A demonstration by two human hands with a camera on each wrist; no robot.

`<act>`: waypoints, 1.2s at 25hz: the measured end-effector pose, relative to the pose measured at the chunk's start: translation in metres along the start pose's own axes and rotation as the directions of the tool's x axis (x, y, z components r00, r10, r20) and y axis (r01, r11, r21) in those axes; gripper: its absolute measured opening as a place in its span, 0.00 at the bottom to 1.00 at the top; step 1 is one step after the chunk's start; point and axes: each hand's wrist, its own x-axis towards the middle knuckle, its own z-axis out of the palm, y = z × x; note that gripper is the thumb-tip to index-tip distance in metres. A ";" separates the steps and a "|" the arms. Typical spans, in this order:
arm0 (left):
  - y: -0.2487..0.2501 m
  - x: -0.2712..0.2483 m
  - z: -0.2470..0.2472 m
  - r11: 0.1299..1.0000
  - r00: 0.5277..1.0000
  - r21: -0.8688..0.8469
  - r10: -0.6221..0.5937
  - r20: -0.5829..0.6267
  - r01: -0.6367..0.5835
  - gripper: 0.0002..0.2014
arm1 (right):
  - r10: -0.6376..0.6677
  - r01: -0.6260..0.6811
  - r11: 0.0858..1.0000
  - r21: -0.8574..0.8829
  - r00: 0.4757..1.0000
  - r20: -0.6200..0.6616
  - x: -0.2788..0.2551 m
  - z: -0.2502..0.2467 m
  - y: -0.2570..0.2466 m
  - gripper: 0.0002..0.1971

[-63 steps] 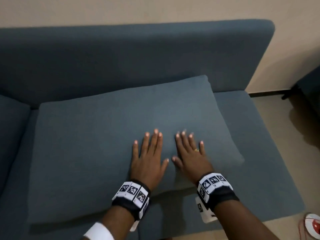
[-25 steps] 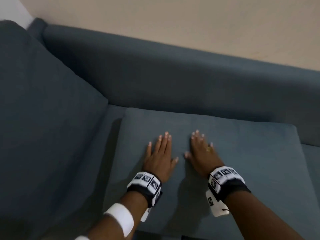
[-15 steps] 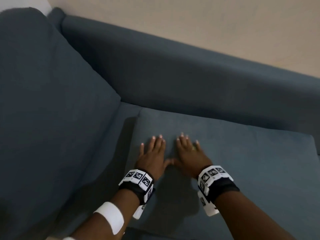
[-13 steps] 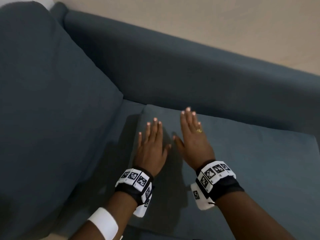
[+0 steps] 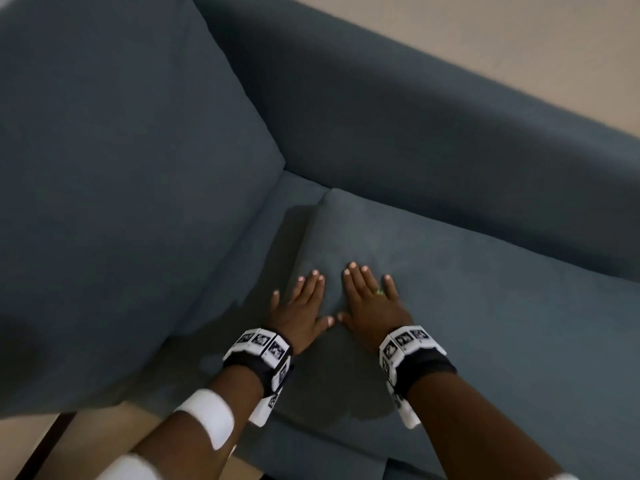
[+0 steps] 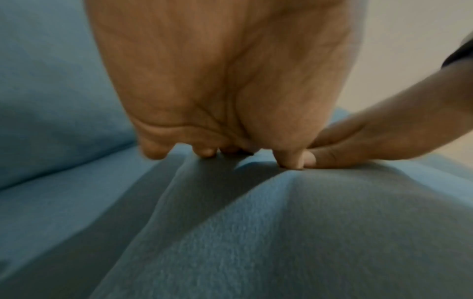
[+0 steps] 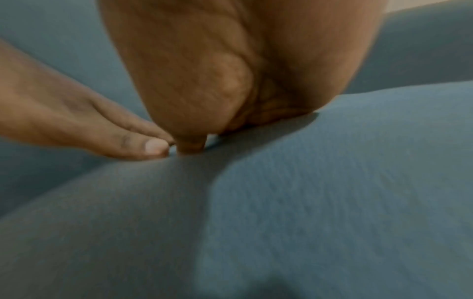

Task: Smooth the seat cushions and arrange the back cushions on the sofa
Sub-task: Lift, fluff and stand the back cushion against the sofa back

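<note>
A blue-grey back cushion (image 5: 485,306) lies flat on the sofa seat, its near-left corner under my hands. My left hand (image 5: 301,306) presses palm-down on it with straight fingers, near its left edge. Beside it my right hand (image 5: 370,303), wearing a ring, presses flat too; the two thumbs almost touch. In the left wrist view the left hand (image 6: 230,101) bears on creased fabric (image 6: 256,222), with the right hand's fingers (image 6: 345,145) alongside. The right wrist view shows the right hand (image 7: 230,81) on the cushion (image 7: 307,202). A second large cushion (image 5: 121,185) stands at the left.
The sofa backrest (image 5: 433,133) runs diagonally behind the cushion, against a beige wall (image 5: 519,36). A strip of sofa seat (image 5: 277,230) shows between the two cushions. Beige floor (image 5: 97,441) and the seat's front edge are at the bottom left.
Both hands slid forward along the cushion, then drew back and now press flat near its left corner. My view has swung left and tilted since the earliest frame.
</note>
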 end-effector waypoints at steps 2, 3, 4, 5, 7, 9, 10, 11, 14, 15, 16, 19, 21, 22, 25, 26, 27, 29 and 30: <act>-0.011 -0.026 0.008 0.987 0.965 -0.162 -0.024 -0.259 -0.019 0.38 | -0.021 0.034 0.998 0.051 0.975 -0.221 -0.023 -0.001 -0.020 0.40; -0.011 -0.043 0.017 0.973 0.921 -0.229 -0.066 -0.383 -0.025 0.38 | -0.026 0.044 0.998 0.048 0.943 -0.330 -0.038 0.005 -0.029 0.38; -0.010 -0.056 0.028 0.974 0.904 -0.222 -0.046 -0.425 -0.055 0.38 | -0.079 0.086 0.996 0.001 0.917 -0.392 -0.050 0.018 -0.033 0.38; -0.006 -0.071 0.045 0.986 0.940 -0.159 0.000 -0.340 -0.057 0.39 | -0.122 0.115 0.993 -0.042 0.927 -0.355 -0.066 0.033 -0.035 0.40; -0.002 -0.098 0.090 0.998 0.999 -0.053 -0.016 -0.042 0.014 0.42 | -0.177 0.162 0.982 -0.102 0.971 -0.162 -0.088 0.069 -0.036 0.48; -0.001 -0.108 0.101 0.993 0.992 -0.106 -0.065 -0.111 0.054 0.42 | -0.192 0.174 0.980 -0.097 0.953 -0.235 -0.101 0.080 -0.045 0.44; 0.004 -0.117 0.102 0.989 0.969 -0.137 -0.080 -0.234 0.049 0.40 | -0.188 0.161 0.981 -0.110 0.932 -0.311 -0.108 0.079 -0.049 0.39; 0.006 -0.123 0.107 0.987 0.945 -0.154 -0.087 -0.316 0.040 0.40 | -0.177 0.142 0.982 -0.122 0.914 -0.364 -0.116 0.076 -0.052 0.36; 0.012 -0.140 0.139 0.999 0.989 0.038 0.010 -0.149 -0.005 0.54 | -0.180 0.133 0.972 -0.192 0.950 -0.256 -0.141 0.097 -0.035 0.43; 0.015 -0.145 0.146 0.998 0.997 0.058 -0.014 -0.082 0.019 0.60 | -0.198 0.167 0.969 -0.183 0.966 -0.167 -0.152 0.105 -0.033 0.50; 0.021 -0.148 0.146 0.998 0.992 0.036 -0.048 -0.113 0.052 0.61 | -0.199 0.181 0.975 -0.127 0.968 -0.153 -0.159 0.110 -0.035 0.52; 0.048 -0.156 0.143 0.993 0.916 0.117 0.073 -0.395 -0.029 0.45 | -0.176 0.154 0.984 -0.086 0.907 -0.383 -0.181 0.098 -0.042 0.37; 0.052 -0.156 0.161 0.960 0.936 0.268 0.169 -0.309 -0.085 0.49 | -0.213 0.164 0.973 -0.163 0.913 -0.349 -0.192 0.115 -0.022 0.33; 0.055 -0.156 0.170 0.958 0.970 0.277 0.128 -0.206 -0.067 0.55 | -0.226 0.167 0.965 -0.203 0.921 -0.317 -0.198 0.130 -0.006 0.35; 0.082 -0.161 0.175 0.971 0.923 0.237 0.123 -0.364 -0.036 0.52 | -0.198 0.128 0.974 -0.188 0.886 -0.420 -0.230 0.155 0.017 0.37; 0.093 -0.162 0.180 0.960 0.888 0.267 0.190 -0.419 -0.079 0.49 | -0.176 0.104 0.980 -0.170 0.852 -0.492 -0.241 0.164 0.024 0.36; 0.101 -0.156 0.189 0.938 0.858 0.317 0.273 -0.436 -0.137 0.49 | -0.151 0.077 0.984 -0.162 0.843 -0.516 -0.248 0.171 0.033 0.37; 0.112 -0.150 0.203 0.914 0.889 0.368 0.303 -0.345 -0.169 0.55 | -0.072 0.006 0.989 -0.150 0.898 -0.434 -0.260 0.185 0.055 0.45; 0.121 -0.147 0.209 0.913 0.908 0.375 0.287 -0.305 -0.162 0.56 | -0.046 -0.007 0.992 -0.128 0.914 -0.404 -0.268 0.190 0.064 0.47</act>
